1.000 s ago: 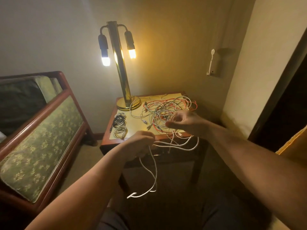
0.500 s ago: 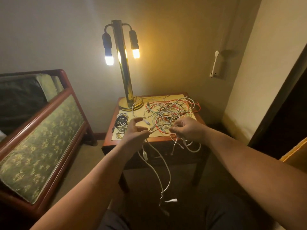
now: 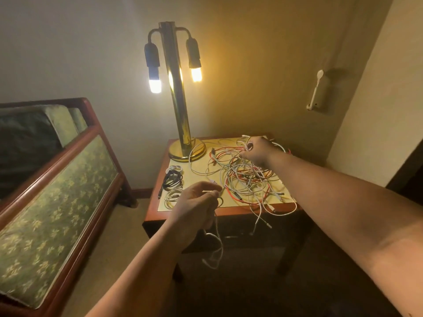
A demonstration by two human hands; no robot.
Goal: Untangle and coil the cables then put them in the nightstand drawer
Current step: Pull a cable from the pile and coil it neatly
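A tangle of white, grey and red cables (image 3: 242, 177) covers the right half of the nightstand (image 3: 183, 216) top, with loose ends hanging over its front edge. My left hand (image 3: 196, 202) grips a white cable (image 3: 216, 250) in front of the nightstand, and its end dangles in a loop below. Reaching over the far side of the tangle, my right hand (image 3: 256, 152) pinches a white strand there. Three coiled cables (image 3: 172, 181), white, black and white, lie in a row on the left of the top. The drawer front is in shadow.
A brass lamp (image 3: 180, 124) with lit bulbs stands at the nightstand's back left corner. An upholstered bench with a wooden frame (image 3: 57, 179) stands to the left. A wall bracket (image 3: 315, 92) hangs on the right wall. Carpeted floor lies in front.
My right hand has moved from the front edge of the tangle to its far side. My left hand has closed on the white cable, and the dangling end has been pulled up shorter.
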